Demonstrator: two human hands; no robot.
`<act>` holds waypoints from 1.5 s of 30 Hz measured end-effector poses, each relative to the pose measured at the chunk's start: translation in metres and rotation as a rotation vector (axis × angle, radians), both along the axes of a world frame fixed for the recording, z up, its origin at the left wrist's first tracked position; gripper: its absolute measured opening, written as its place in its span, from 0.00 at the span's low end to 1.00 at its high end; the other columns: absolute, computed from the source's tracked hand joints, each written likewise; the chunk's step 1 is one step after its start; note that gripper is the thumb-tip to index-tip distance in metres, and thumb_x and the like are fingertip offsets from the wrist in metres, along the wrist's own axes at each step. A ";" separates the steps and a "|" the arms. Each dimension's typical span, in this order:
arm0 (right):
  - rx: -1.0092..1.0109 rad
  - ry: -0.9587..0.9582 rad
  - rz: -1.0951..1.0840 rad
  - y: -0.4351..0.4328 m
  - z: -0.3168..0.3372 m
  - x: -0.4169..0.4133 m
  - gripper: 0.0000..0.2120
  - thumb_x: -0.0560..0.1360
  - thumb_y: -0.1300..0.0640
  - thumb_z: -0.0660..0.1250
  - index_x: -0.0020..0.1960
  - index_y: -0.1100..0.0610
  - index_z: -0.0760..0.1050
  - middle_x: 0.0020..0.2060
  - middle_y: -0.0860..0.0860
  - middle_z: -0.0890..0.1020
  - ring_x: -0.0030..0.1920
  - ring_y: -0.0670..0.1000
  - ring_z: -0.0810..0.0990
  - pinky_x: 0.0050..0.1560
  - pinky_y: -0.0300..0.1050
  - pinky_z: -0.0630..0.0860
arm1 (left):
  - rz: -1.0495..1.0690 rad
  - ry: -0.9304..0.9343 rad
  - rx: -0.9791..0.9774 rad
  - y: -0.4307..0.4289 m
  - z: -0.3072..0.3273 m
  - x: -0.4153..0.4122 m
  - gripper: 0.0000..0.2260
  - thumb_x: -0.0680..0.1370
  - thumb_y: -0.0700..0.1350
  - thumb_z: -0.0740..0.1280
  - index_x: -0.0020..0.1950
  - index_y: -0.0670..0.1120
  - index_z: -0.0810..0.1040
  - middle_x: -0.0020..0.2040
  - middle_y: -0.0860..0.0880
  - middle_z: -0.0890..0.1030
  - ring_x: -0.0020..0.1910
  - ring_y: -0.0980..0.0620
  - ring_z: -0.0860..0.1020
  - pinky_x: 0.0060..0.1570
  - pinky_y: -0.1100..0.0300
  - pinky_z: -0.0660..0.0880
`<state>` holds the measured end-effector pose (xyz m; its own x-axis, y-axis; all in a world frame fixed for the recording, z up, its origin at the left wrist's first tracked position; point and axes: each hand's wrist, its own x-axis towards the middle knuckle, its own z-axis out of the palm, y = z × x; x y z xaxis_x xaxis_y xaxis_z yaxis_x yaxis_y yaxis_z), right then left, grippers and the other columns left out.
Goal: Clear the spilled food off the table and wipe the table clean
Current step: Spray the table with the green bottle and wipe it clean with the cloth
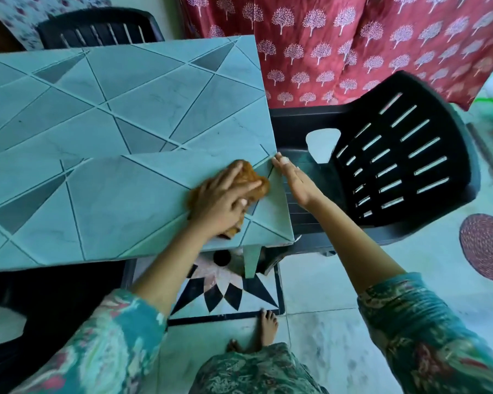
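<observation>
A pale teal table (120,115) with a pattern of triangles fills the left of the view. Near its right front corner lies a crumpled orange-brown cloth (249,176). My left hand (221,200) presses down on the cloth with spread fingers, partly covering it. My right hand (293,182) is held flat with straight fingers just past the table's right edge, its fingertips at the edge. I see no food on the visible tabletop.
A black slatted plastic chair (396,155) stands right beside the table's right edge. Another black chair (97,28) is at the far side. A red tree-print curtain (353,46) hangs behind. A round woven mat (487,248) lies on the tiled floor.
</observation>
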<state>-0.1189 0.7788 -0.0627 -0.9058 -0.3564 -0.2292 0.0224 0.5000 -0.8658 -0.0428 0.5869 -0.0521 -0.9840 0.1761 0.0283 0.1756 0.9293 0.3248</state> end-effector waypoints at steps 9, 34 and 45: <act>0.041 0.115 -0.062 -0.003 -0.003 0.020 0.26 0.82 0.45 0.45 0.75 0.55 0.58 0.75 0.49 0.58 0.75 0.46 0.52 0.74 0.42 0.44 | -0.107 0.150 0.011 -0.031 -0.011 0.097 0.23 0.76 0.50 0.56 0.70 0.65 0.62 0.76 0.53 0.56 0.71 0.48 0.63 0.65 0.49 0.57; 0.106 0.241 -0.059 0.021 -0.013 0.127 0.32 0.75 0.36 0.38 0.75 0.49 0.47 0.73 0.40 0.52 0.73 0.35 0.48 0.71 0.30 0.42 | 0.336 -0.008 0.040 -0.023 0.000 -0.054 0.23 0.77 0.45 0.61 0.71 0.61 0.65 0.78 0.50 0.52 0.73 0.43 0.58 0.69 0.45 0.59; 0.150 0.263 -0.089 0.017 -0.016 0.144 0.42 0.70 0.27 0.33 0.76 0.50 0.48 0.70 0.38 0.51 0.71 0.35 0.47 0.67 0.24 0.38 | 0.021 0.063 0.073 -0.022 -0.011 -0.007 0.22 0.75 0.46 0.59 0.68 0.61 0.70 0.76 0.50 0.58 0.71 0.45 0.65 0.66 0.48 0.65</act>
<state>0.0254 0.7958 -0.0782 -0.9671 -0.2530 -0.0268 -0.1433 0.6287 -0.7643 -0.0500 0.5648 -0.0631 -0.9833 0.1507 0.1022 0.1787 0.9071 0.3810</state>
